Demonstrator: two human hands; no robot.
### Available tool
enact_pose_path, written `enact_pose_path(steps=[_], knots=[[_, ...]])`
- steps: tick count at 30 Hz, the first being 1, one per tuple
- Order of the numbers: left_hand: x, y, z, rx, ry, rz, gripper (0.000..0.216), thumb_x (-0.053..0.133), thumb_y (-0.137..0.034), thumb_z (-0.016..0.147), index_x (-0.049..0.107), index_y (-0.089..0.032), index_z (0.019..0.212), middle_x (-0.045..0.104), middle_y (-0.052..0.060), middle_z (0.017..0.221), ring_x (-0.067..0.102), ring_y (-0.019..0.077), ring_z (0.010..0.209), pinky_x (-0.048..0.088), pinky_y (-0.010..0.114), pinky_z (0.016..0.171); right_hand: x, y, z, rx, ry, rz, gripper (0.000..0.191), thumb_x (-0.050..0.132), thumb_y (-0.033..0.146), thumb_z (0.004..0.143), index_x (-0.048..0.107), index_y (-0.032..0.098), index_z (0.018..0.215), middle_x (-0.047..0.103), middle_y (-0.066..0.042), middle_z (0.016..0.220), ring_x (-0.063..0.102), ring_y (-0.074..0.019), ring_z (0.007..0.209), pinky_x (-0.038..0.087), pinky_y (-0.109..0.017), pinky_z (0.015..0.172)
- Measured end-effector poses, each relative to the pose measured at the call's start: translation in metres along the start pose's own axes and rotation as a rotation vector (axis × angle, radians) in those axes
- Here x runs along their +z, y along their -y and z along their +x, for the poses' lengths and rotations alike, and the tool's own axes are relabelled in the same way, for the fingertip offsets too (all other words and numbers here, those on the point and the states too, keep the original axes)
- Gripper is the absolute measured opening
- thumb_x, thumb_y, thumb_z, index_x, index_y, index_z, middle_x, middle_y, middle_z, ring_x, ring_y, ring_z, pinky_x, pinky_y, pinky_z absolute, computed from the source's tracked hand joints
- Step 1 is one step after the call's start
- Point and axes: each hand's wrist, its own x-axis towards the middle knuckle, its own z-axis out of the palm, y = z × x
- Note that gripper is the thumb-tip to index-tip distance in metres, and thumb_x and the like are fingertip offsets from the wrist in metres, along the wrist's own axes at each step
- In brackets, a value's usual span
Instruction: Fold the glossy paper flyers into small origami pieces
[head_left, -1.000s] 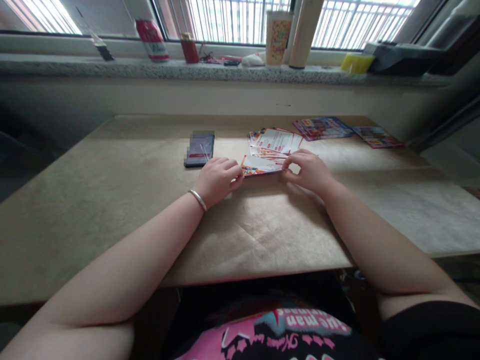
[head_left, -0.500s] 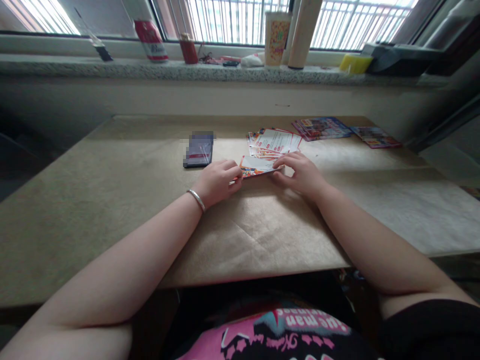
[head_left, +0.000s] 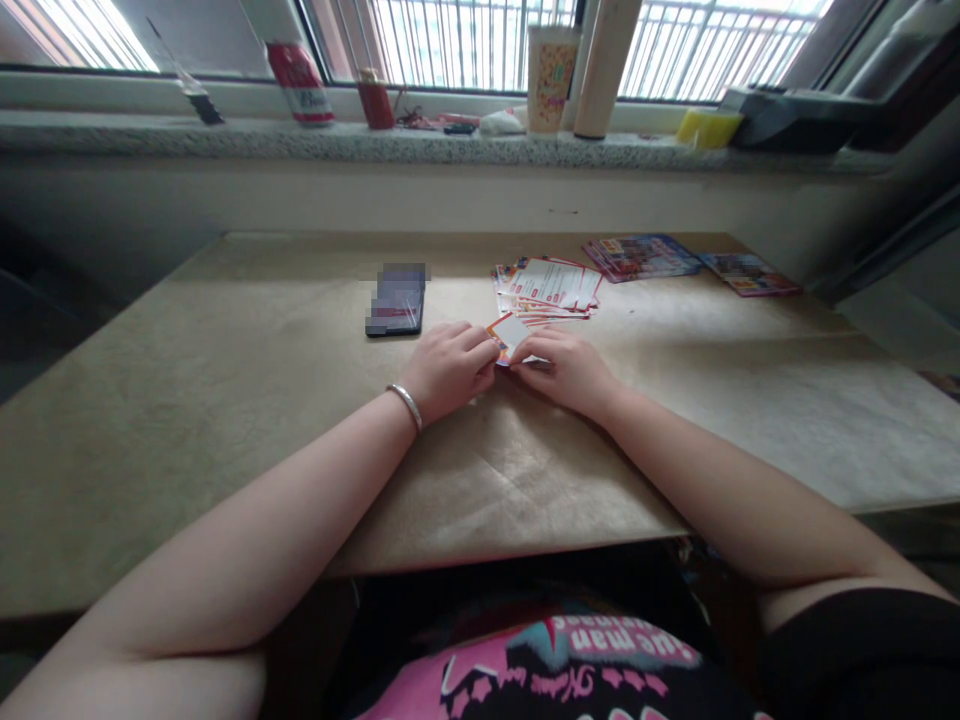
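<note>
Holding a white card [head_left: 511, 331] with an orange border at the middle of the table [head_left: 225, 400], between both hands; cannot tell how much of it to call resting and how much lifted. Pinching its left end in the left hand [head_left: 455, 368], with the fingers curled inward and drawn close together, the thumb mostly hidden beneath. Pinching its near edge in the right hand [head_left: 564, 370], with index fingertip and thumb almost meeting, and covering much of its right part. Cannot tell the number of layers in the grip. Wearing a silver bracelet [head_left: 406, 407] on the left wrist.

Just beyond, see a loosely spread pile of cards [head_left: 555, 282], white with red edging and printed lines on top. Left of the pile, on the far side of the left hand, see a dark phone [head_left: 398, 305] lying flat, partly pixelated. Far right, see a colourful printed stack [head_left: 649, 257] and, just beside it, a smaller stack [head_left: 748, 273].

Past the table, along the speckled windowsill [head_left: 225, 142], see a red and white can [head_left: 300, 85], a red bottle [head_left: 376, 102], a patterned cup [head_left: 553, 85] and a tall beige cylinder [head_left: 602, 80].
</note>
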Motion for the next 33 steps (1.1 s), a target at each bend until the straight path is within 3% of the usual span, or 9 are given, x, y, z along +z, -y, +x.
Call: enact_pose_path(steps=[7,16,33], knots=[[-0.004,-0.003,0.001,0.006,0.041,0.054,0.008,0.054,-0.019,0.080,0.062,-0.020,0.078,0.063,0.006,0.083,0.055,0.0216,0.079,0.041,0.034,0.068,-0.002,-0.002,0.001,0.044,-0.015,0.113,0.010,0.058,0.018,0.079,0.068,0.021,0.078,0.069,-0.002,0.079,0.062,-0.0165,0.077,0.046,-0.029,0.074],[-0.005,0.008,-0.002,-0.109,0.083,0.003,0.009,0.055,-0.021,0.081,0.063,-0.019,0.080,0.064,0.007,0.087,0.057,0.0226,0.080,0.041,0.035,0.069,-0.009,-0.015,-0.003,0.220,-0.074,0.317,0.007,0.056,0.019,0.075,0.063,0.020,0.076,0.065,-0.001,0.076,0.059,-0.0145,0.072,0.046,-0.027,0.066],[-0.004,0.018,-0.007,-0.169,0.058,-0.003,0.009,0.053,-0.020,0.077,0.062,-0.018,0.075,0.063,0.006,0.083,0.055,0.0195,0.072,0.039,0.032,0.063,-0.024,-0.035,-0.005,0.361,-0.191,0.348,0.005,0.061,0.023,0.069,0.061,0.019,0.070,0.061,0.002,0.067,0.049,-0.0103,0.059,0.041,-0.025,0.059]])
